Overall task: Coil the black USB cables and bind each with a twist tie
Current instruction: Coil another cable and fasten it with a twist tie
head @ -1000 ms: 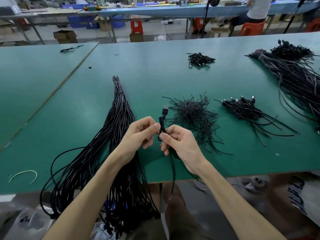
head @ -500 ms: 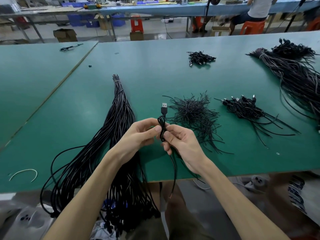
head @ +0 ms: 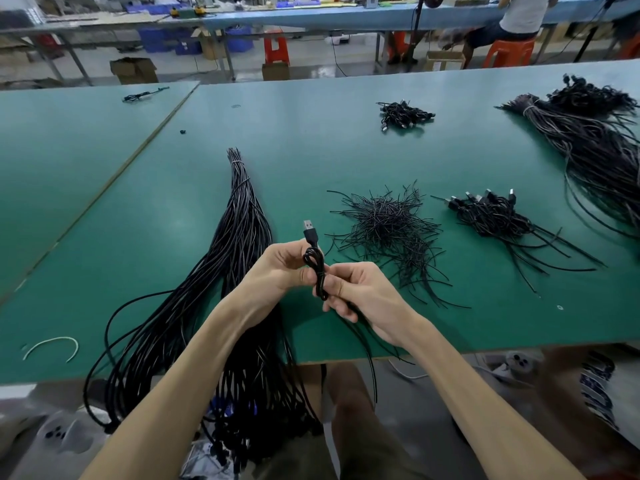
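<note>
Now | left hand [head: 277, 271], right hand [head: 360, 299] pinch USB cable [head: 314, 259] | box [head: 133, 70] contents hidden

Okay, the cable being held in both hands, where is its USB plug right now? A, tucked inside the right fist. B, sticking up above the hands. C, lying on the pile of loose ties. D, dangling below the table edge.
B: the USB plug stands up above the coiled cable, which the left hand and right hand pinch between them.
</note>
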The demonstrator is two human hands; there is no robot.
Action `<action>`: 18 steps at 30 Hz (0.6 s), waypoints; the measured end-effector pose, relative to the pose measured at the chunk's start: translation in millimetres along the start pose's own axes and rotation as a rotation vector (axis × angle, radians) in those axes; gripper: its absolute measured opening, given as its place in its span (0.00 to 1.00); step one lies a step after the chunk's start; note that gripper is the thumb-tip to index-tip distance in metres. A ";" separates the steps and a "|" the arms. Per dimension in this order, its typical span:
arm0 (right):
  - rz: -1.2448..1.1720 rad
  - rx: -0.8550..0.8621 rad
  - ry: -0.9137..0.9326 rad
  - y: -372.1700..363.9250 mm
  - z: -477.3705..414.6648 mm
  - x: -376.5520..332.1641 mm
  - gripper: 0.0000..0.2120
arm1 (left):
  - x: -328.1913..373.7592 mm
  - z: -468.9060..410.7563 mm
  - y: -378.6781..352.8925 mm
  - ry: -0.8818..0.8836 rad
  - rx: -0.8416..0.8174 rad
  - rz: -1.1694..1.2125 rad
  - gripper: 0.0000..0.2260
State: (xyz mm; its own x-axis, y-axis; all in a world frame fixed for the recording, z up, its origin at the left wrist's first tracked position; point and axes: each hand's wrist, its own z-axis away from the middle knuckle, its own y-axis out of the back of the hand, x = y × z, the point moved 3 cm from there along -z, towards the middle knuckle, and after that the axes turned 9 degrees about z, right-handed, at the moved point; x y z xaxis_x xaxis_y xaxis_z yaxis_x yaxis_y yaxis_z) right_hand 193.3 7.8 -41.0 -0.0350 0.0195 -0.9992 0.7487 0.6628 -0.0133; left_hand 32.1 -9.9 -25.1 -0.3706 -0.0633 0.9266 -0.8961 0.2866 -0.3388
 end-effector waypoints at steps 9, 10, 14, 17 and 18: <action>-0.075 0.229 -0.008 10.7 -6.3 7.7 0.14 | -3.6 3.2 6.8 0.083 0.192 -0.171 0.13; -0.076 0.235 -0.013 10.5 -6.4 8.4 0.16 | -2.8 3.5 5.6 0.082 0.193 -0.183 0.13; -0.050 0.251 -0.030 8.9 -5.5 6.9 0.18 | -1.5 3.8 3.2 0.054 0.213 -0.249 0.12; -0.048 0.254 -0.024 9.3 -4.2 4.1 0.15 | 0.6 3.9 5.4 0.052 0.245 -0.213 0.13; -0.061 0.252 -0.014 9.6 -3.3 2.3 0.15 | 2.0 3.6 6.6 0.040 0.267 -0.188 0.14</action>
State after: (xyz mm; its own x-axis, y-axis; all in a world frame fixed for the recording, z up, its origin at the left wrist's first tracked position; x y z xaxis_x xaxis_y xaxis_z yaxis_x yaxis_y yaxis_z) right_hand 198.2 16.7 -43.3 -0.0771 -0.0260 -0.9967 0.8869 0.4549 -0.0805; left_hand 24.5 -11.5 -26.1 -0.1874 -0.0520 0.9809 -0.9823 0.0123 -0.1870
